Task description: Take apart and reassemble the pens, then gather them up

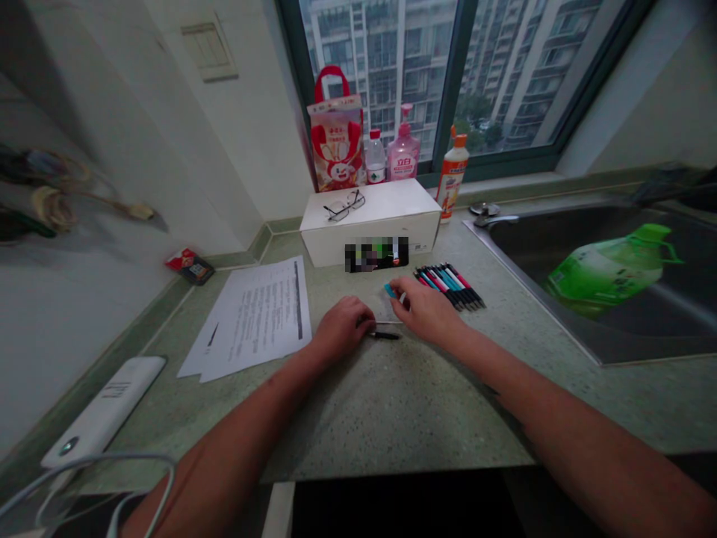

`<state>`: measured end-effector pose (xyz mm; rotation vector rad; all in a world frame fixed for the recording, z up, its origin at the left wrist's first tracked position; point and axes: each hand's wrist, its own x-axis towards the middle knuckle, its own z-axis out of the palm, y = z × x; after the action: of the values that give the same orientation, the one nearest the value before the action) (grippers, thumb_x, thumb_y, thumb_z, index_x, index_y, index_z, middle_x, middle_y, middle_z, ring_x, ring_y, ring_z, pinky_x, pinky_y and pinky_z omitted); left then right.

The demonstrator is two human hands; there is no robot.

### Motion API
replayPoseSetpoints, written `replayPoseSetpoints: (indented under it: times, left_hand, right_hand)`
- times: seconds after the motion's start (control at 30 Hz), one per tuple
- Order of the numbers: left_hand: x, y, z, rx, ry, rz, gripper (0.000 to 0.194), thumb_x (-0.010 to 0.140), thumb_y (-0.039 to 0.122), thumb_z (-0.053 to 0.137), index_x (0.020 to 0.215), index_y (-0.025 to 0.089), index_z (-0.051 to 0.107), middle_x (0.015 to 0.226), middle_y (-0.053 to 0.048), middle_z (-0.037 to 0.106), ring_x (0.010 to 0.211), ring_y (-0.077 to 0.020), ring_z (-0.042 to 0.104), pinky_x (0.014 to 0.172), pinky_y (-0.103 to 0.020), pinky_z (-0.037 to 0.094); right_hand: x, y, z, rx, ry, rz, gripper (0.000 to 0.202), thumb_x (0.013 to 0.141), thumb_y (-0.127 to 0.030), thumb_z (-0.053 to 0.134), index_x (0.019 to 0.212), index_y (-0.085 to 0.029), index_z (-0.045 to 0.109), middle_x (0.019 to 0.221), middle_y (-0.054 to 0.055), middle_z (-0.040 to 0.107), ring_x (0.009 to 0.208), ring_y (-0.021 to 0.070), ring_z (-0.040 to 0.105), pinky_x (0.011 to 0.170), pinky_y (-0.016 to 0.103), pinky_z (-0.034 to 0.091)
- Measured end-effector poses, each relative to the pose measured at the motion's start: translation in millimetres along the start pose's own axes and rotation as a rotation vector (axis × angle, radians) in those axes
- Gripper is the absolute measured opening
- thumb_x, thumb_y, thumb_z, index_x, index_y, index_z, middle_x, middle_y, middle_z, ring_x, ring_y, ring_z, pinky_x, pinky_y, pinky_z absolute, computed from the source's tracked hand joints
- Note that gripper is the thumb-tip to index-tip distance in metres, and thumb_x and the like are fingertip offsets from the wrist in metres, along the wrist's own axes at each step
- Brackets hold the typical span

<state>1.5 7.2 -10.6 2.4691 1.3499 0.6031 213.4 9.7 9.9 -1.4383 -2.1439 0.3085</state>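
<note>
The left hand (340, 326) is rested knuckles-up on the speckled countertop (392, 403), fingers curled down onto the butt end of a black pen part (384, 335), which is pinned against the surface and projects to the right of the fingertips. A thin pale refill (388, 323) is seen just beyond it, lying between the two hands; whether it is touched by either cannot be told. The right hand (426, 308) is laid close beside the left — fingers bent, with a small blue piece (389, 290) pinched at the tips of thumb and forefinger.

Just to the right of the right hand, a row of pens (449, 285) is laid side by side. Beyond both hands a white box (373, 220) is set, with spectacles (344, 205) on its lid. To the left of the left hand, printed sheets (255, 317) are spread — and further left, near the forearm, a white power bank (104, 411).
</note>
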Motion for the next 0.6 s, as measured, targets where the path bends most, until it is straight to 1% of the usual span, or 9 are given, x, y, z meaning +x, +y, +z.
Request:
replayPoseSetpoints:
  times: [0.13, 0.2, 0.27, 0.37, 0.47, 0.53, 0.6]
  left_hand:
    - [3, 4, 2.1, 0.111, -0.012, -0.003, 0.004, 0.090, 0.014, 0.070, 0.087, 0.017, 0.067, 0.092, -0.007, 0.065, 0.092, -0.0240, 0.058, 0.081, -0.037, 0.047]
    - [4, 4, 0.8, 0.162, 0.011, -0.007, 0.004, 0.091, 0.014, 0.068, 0.088, 0.016, 0.066, 0.094, -0.007, 0.065, 0.092, -0.0245, 0.058, 0.082, -0.038, 0.047]
    - [5, 1, -2.7, 0.174, 0.065, -0.043, 0.005, 0.093, 0.014, 0.065, 0.088, 0.016, 0.065, 0.093, -0.007, 0.066, 0.091, -0.0243, 0.059, 0.083, -0.038, 0.047]
    - [4, -5, -9.5, 0.132, 0.191, -0.129, 0.008, 0.097, 0.015, 0.060, 0.089, 0.017, 0.063, 0.090, -0.006, 0.066, 0.090, -0.0233, 0.060, 0.085, -0.038, 0.046]
    - [3, -9, -13.9, 0.098, 0.301, -0.161, 0.009, 0.098, 0.015, 0.057, 0.091, 0.018, 0.062, 0.090, -0.005, 0.067, 0.090, -0.0231, 0.061, 0.085, -0.038, 0.046]
    - [2, -10, -14.4, 0.090, 0.315, -0.155, 0.009, 0.098, 0.015, 0.057, 0.090, 0.018, 0.061, 0.090, -0.006, 0.067, 0.089, -0.0235, 0.061, 0.084, -0.038, 0.045]
    - [2, -9, -13.9, 0.090, 0.290, -0.139, 0.011, 0.098, 0.016, 0.056, 0.088, 0.018, 0.061, 0.089, -0.006, 0.066, 0.088, -0.0240, 0.060, 0.083, -0.039, 0.045]
  right_hand:
    - [0, 2, 0, -0.045, 0.005, -0.015, 0.013, 0.097, -0.024, 0.057, 0.107, -0.018, 0.063, 0.096, 0.007, 0.071, 0.085, 0.0221, 0.065, 0.069, 0.032, 0.041]
    - [2, 4, 0, -0.076, 0.017, -0.044, 0.014, 0.098, -0.022, 0.055, 0.108, -0.017, 0.064, 0.102, 0.010, 0.070, 0.093, 0.0238, 0.065, 0.074, 0.033, 0.043]
    - [3, 6, 0, -0.115, 0.030, -0.054, 0.016, 0.099, -0.020, 0.053, 0.110, -0.016, 0.064, 0.106, 0.011, 0.070, 0.096, 0.0245, 0.064, 0.076, 0.033, 0.044]
    - [4, 9, -1, -0.163, 0.030, -0.034, 0.018, 0.100, -0.017, 0.050, 0.109, -0.016, 0.066, 0.104, 0.012, 0.070, 0.096, 0.0247, 0.065, 0.077, 0.033, 0.044]
    - [4, 12, -1, -0.188, 0.027, -0.059, 0.021, 0.100, -0.016, 0.049, 0.111, -0.016, 0.067, 0.104, 0.012, 0.071, 0.098, 0.0252, 0.064, 0.079, 0.034, 0.044]
    - [5, 13, -1, -0.196, 0.020, -0.086, 0.022, 0.100, -0.016, 0.048, 0.112, -0.016, 0.067, 0.105, 0.012, 0.071, 0.098, 0.0258, 0.063, 0.080, 0.035, 0.044]
    - [4, 13, -1, -0.194, 0.006, -0.105, 0.022, 0.100, -0.016, 0.048, 0.112, -0.017, 0.067, 0.106, 0.012, 0.070, 0.098, 0.0260, 0.063, 0.080, 0.036, 0.044]
